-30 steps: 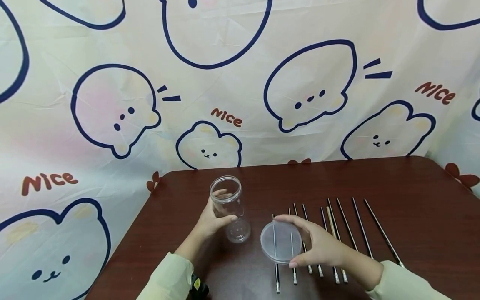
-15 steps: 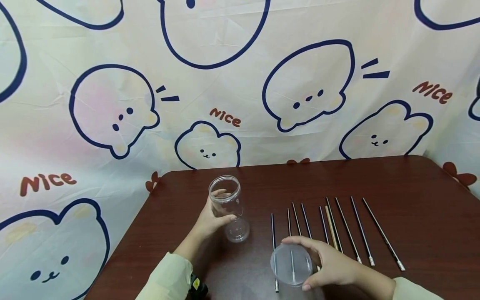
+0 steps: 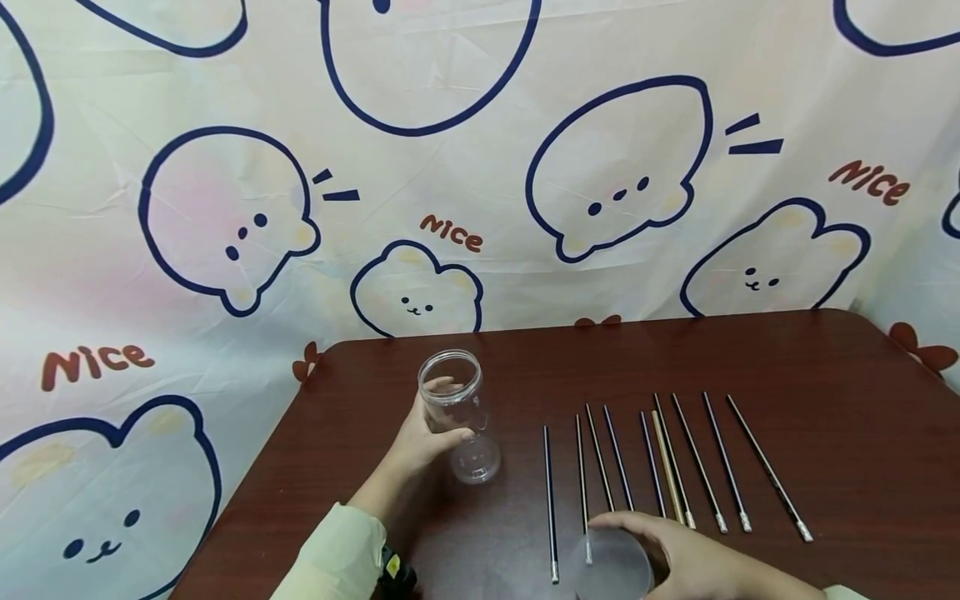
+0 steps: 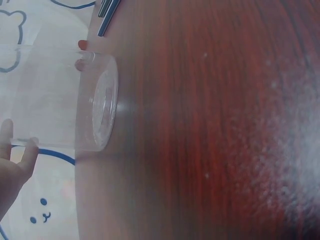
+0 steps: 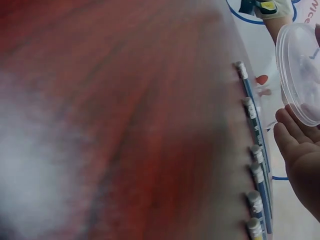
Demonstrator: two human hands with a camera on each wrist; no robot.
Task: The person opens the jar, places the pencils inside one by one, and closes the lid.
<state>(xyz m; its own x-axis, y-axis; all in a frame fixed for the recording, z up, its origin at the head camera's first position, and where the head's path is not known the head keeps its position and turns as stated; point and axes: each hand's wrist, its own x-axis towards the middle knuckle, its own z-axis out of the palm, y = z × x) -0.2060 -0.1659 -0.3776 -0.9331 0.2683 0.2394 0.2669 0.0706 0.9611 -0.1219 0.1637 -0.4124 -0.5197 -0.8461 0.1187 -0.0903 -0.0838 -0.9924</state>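
In the head view my left hand (image 3: 420, 437) grips a clear, lidless jar (image 3: 474, 417) from its left side, thumb at the front. The jar stands upright or nearly so; the left wrist view shows its round base (image 4: 105, 107) close to the tabletop, and I cannot tell whether they touch. At the lower edge of the head view my right hand (image 3: 686, 554) holds a round translucent lid (image 3: 613, 571) by its rim. Through the lid the end of a pencil shows. The right wrist view has the lid (image 5: 300, 75) above the fingers, partly cut off by the frame.
Several pencils lie in a loose row on the brown table (image 3: 525, 375), among them a dark one (image 3: 550, 500) at the left, a yellowish one (image 3: 666, 462) and a slanted one (image 3: 768, 467) at the far right. A patterned cloth (image 3: 510, 167) hangs behind the table.
My right hand has moved toward the near edge and slightly right with the lid, uncovering more of the pencils. The left hand and the jar have stayed in place.
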